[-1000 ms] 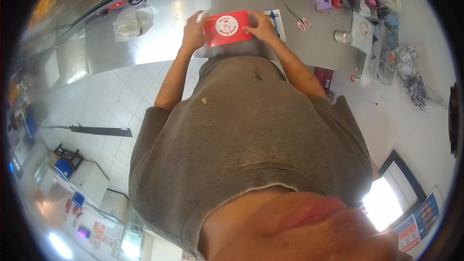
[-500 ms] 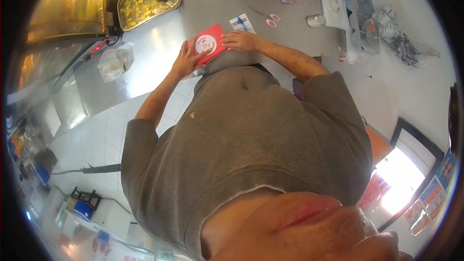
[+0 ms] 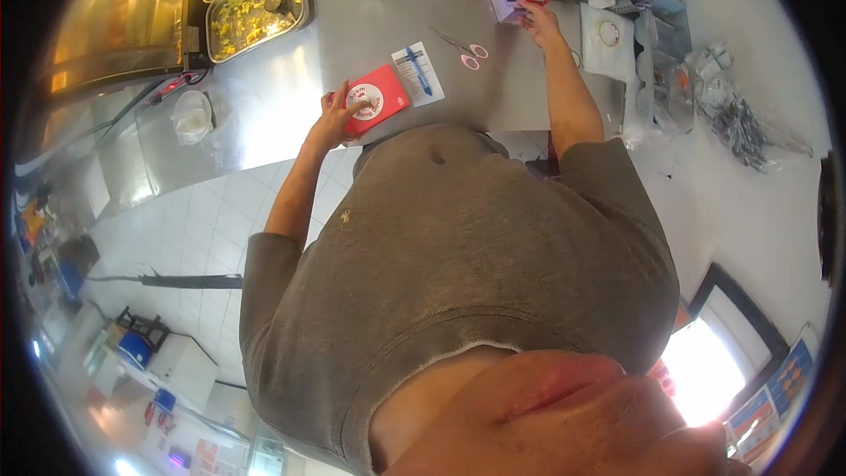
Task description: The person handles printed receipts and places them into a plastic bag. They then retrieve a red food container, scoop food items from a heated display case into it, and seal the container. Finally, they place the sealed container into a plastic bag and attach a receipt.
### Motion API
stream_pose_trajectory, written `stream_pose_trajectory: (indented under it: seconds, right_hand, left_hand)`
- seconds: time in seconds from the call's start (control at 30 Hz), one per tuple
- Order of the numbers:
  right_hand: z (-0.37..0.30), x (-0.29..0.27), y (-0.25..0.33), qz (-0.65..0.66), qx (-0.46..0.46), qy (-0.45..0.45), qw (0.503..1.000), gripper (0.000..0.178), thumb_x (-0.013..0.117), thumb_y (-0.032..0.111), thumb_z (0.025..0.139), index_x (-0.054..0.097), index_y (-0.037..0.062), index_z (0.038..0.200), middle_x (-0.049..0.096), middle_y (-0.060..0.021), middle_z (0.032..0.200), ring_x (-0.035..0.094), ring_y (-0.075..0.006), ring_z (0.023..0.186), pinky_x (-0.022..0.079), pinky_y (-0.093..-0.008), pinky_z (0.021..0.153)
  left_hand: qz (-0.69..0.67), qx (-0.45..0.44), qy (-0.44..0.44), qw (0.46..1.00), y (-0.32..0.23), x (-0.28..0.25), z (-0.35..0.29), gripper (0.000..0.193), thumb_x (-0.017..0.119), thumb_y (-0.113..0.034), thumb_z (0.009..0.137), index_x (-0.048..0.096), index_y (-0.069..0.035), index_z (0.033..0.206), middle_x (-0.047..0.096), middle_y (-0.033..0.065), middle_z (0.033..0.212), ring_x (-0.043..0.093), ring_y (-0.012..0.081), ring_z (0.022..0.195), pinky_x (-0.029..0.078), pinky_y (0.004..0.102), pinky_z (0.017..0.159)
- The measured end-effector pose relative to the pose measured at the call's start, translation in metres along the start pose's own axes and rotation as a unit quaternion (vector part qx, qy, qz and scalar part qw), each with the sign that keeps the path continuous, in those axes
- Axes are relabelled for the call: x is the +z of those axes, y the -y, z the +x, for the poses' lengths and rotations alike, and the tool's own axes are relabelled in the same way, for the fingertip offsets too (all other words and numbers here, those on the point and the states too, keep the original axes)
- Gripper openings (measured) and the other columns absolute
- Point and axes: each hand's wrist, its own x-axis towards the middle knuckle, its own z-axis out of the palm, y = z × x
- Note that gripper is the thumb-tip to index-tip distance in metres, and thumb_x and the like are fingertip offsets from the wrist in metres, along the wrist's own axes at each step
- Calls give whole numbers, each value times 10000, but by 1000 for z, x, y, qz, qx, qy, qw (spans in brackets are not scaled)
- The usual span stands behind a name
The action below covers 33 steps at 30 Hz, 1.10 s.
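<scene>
While the left hand [image 3: 331, 120] holds the red box [image 3: 391, 97] near the frame's upper middle, thumb on top, light pressure should avoid denting it; for the right hand [image 3: 544, 28], at the purple dispenser [image 3: 498, 2] upper right, grip unclear, an even pull suits best.

Lettered in bold red, readable in part, on the white round paper-like label [image 3: 374, 95] of the red rectangular card-like packet [image 3: 394, 85], just beneath and beside the left hand's fingers [image 3: 339, 100]. Marked in tiny white print, too small to read, near the packet's edge, right of those fingers. Printed in dark illegible lines on the white rectangular paper sheet [image 3: 433, 94], between left and right hand's fingers [image 3: 530, 16]. Too small to make out on the blue-and-orange rectangular poster [image 3: 790, 381], well apart from the right fingers.
</scene>
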Motion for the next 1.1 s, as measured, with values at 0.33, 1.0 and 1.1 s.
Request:
stream_pose_trajectory:
  seconds: [0.33,1.0,1.1]
  right_hand:
    - [-25,-8,-64,-175,-70,-133,973,203,697,155,878,665,-11,991,676,-106,953,658,-220,683,524,-267,590]
    - [-237,244,-94,-362,-77,178,912,500,799,515,729,706,34,635,609,-42,522,566,-137,425,450,-287,455]
    - [-241,230,-93,-425,-114,131,889,497,777,516,750,708,31,669,621,-56,555,591,-155,472,475,-301,499]
  left_hand:
    - [69,-34,-232,970,-48,53,-9,640,837,-383,641,617,-290,1235,171,244,1541,177,568,1351,283,671,1045]
    - [-388,-100,-282,872,-43,-24,-12,930,885,-251,575,415,-38,1349,488,182,1315,542,328,1155,502,470,909]
    - [-563,-132,-218,786,-53,-35,-18,879,878,-204,595,432,-31,1333,485,214,1323,608,310,1094,547,405,871]
